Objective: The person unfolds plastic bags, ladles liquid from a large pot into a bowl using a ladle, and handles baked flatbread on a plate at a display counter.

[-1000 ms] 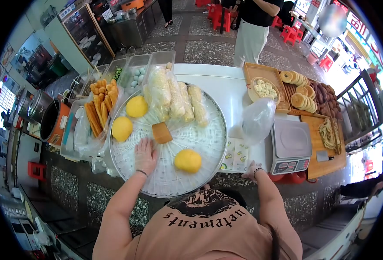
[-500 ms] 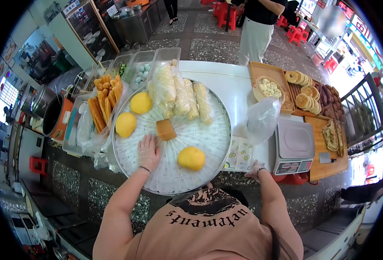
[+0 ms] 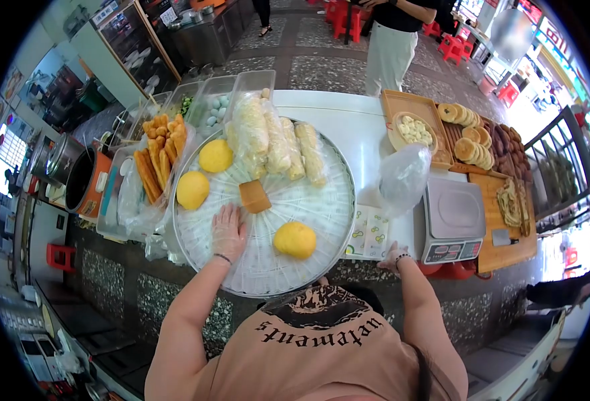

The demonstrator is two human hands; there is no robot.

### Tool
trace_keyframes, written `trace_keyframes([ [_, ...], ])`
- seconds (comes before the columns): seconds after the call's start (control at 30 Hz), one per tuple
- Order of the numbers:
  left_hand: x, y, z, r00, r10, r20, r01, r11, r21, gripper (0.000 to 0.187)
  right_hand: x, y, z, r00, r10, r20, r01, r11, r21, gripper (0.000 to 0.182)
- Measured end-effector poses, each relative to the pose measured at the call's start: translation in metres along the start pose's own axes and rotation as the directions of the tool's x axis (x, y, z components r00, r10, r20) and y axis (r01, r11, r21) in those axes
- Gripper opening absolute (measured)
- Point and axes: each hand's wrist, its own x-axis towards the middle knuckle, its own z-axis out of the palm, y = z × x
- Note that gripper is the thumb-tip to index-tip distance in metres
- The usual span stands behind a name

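My left hand (image 3: 229, 230), in a clear plastic glove, lies flat with fingers spread on a round woven tray (image 3: 261, 271). Just beyond its fingertips is a brown square block (image 3: 254, 196). Yellow rounded lumps rest on the tray: one (image 3: 294, 240) to the right of that hand, two others (image 3: 193, 190) (image 3: 215, 156) at the left rim. Plastic-wrapped pale yellow rolls (image 3: 278, 147) fill the tray's far side. At the table's front edge, my gloved right hand (image 3: 393, 256) holds nothing visible, its fingers apart, beside green-printed paper bags (image 3: 368, 234).
Right of the bags stand a digital scale (image 3: 454, 214), a puffed plastic bag (image 3: 404, 179) and a wooden board (image 3: 509, 244) with a cleaver. Flat round breads (image 3: 474, 148) sit behind. Fried dough sticks (image 3: 155, 160) and bins of eggs (image 3: 218, 110) are left. A person (image 3: 392, 50) stands across.
The view has shifted very slightly. My left hand stays on the tray and my right hand stays at the table edge, with its fingers slightly shifted.
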Motion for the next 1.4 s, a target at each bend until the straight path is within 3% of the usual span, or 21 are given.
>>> trace_keyframes([
  [0.8, 0.0, 0.001, 0.001, 0.998, -0.029, 0.047, 0.03, 0.999, -0.026, 0.054, 0.003, 0.003, 0.001, 1.0, -0.005, -0.013, 0.005, 1.0, 0.009, 0.12],
  [1.0, 0.002, 0.0, -0.002, 0.997, -0.031, 0.072, 0.031, 1.0, 0.007, 0.051, 0.015, 0.005, 0.004, 0.997, -0.076, -0.02, 0.075, 0.997, -0.024, 0.126],
  [1.4, 0.001, 0.003, -0.005, 1.0, -0.015, 0.012, 0.015, 1.0, 0.016, 0.049, 0.013, 0.001, 0.002, 0.999, -0.023, 0.023, 0.023, 1.0, 0.017, 0.123],
])
